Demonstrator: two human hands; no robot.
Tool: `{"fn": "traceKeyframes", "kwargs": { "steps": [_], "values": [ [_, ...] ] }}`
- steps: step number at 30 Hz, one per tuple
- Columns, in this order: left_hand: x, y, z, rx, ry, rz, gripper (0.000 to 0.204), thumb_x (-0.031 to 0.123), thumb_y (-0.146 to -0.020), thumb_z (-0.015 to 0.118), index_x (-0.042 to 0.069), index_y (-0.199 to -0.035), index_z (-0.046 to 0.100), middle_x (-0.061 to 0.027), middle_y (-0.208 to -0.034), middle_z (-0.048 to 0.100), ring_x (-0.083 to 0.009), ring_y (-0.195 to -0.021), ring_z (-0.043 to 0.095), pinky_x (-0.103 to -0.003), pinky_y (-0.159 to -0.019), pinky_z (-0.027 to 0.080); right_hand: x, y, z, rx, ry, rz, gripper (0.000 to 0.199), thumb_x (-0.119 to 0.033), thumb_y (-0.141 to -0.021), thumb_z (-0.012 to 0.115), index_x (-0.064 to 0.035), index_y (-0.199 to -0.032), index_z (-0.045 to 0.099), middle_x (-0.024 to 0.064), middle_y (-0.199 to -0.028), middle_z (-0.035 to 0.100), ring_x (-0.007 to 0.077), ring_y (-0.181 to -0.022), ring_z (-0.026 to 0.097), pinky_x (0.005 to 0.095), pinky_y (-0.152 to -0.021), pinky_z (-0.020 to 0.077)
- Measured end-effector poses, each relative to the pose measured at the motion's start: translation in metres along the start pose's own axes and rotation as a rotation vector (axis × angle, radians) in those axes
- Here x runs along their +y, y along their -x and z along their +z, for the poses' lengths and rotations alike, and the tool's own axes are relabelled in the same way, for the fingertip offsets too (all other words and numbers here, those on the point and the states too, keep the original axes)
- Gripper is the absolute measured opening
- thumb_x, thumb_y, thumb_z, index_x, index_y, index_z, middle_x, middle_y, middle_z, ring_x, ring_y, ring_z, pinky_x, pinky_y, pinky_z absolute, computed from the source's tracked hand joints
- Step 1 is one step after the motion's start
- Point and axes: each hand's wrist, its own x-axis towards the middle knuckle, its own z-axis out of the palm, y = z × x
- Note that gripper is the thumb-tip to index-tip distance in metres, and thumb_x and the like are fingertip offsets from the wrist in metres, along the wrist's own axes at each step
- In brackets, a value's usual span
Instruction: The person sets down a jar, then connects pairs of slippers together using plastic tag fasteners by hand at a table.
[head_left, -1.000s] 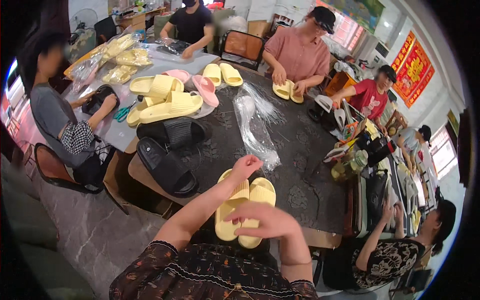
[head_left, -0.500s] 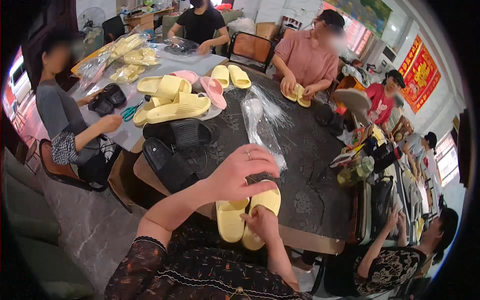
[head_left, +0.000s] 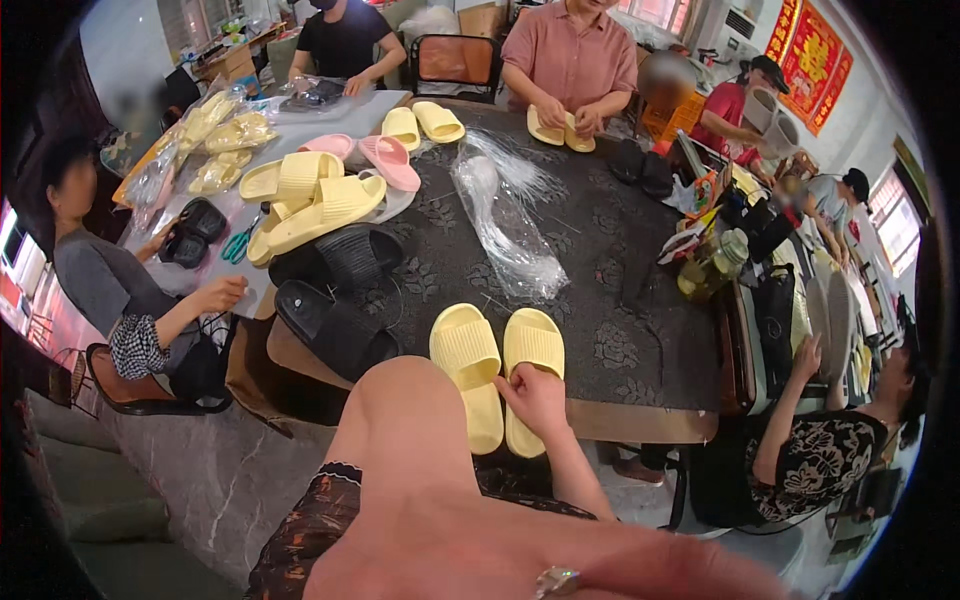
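A pair of yellow slippers (head_left: 465, 350) is set side by side at the near edge of a dark, flower-patterned surface (head_left: 610, 300), with the toes pointed away from the wearer of the camera. The right-hand slipper of the pair is touched by the right hand (head_left: 537, 400), whose fingers are tucked in at the opening below the ribbed strap; because the fingertips are covered, it cannot be told whether the grip is closed on the slipper or only rested there. The left arm is bent, its elbow raised in front of the lower middle of the view, and much of the dark patterned clothing (head_left: 305, 530) is hidden behind it. The left hand (head_left: 590, 560) is shown very large, blurred and cut off by the lower edge; a shiny ring (head_left: 557, 581) can be made out, but the state of its grip cannot be told. To the left, black slippers (head_left: 340, 330) are partly covered by the elbow, and behind them yellow slippers are piled (head_left: 330, 205), the lowest ones mostly hidden. Beyond the pair, a clear plastic bag (head_left: 505, 230) is laid flat, its contents hard to read through the glare. Across the surface, a smaller yellow pair (head_left: 565, 132) is handled by a co-worker in a pink shirt (head_left: 570, 55), whose head is cropped by the upper edge.
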Motion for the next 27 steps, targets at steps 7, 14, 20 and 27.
{"fn": "traceKeyframes", "kwargs": {
  "steps": [7,14,20,27],
  "values": [
    [-0.001,-0.042,-0.027,0.010,-0.182,0.006,0.019,0.025,-0.080,0.066,0.006,-0.081,0.066,-0.0087,-0.080,0.068,-0.0227,-0.063,0.062,-0.029,-0.053,0.048,0.004,-0.001,0.014,0.019,-0.005,-0.058,0.033,-0.033,-0.079,0.072,-0.0087,-0.066,0.054,0.0067,-0.053,0.055,0.0262,-0.050,0.058,0.0372,-0.050,0.0462],
    [-0.014,-0.045,-0.023,0.000,-0.258,-0.022,0.018,0.025,-0.079,0.066,0.007,-0.081,0.066,-0.0081,-0.080,0.068,-0.0224,-0.063,0.062,-0.029,-0.053,0.048,-0.008,-0.008,0.003,-0.029,0.010,0.000,0.034,-0.035,-0.079,0.072,-0.0081,-0.066,0.056,0.0073,-0.053,0.056,0.0277,-0.051,0.059,0.0380,-0.051,0.0467],
    [-0.012,-0.041,-0.011,-0.002,-0.341,-0.014,0.017,0.024,-0.079,0.066,0.007,-0.081,0.066,-0.0077,-0.080,0.067,-0.0222,-0.063,0.062,-0.029,-0.053,0.047,0.004,-0.002,0.014,0.040,0.020,-0.055,0.035,-0.032,-0.077,0.075,-0.0066,-0.065,0.055,0.0058,-0.052,0.053,0.0242,-0.047,0.055,0.0345,-0.048,0.0440],
    [-0.010,-0.043,-0.013,-0.013,-0.430,-0.033,0.016,0.024,-0.078,0.066,0.008,-0.082,0.065,-0.0071,-0.080,0.067,-0.0219,-0.064,0.062,-0.029,-0.053,0.046,0.002,-0.001,0.013,-0.004,0.020,-0.026,0.033,-0.032,-0.078,0.073,-0.0081,-0.064,0.054,0.0065,-0.056,0.057,0.0260,-0.051,0.059,0.0368,-0.050,0.0466]
  ]
}}
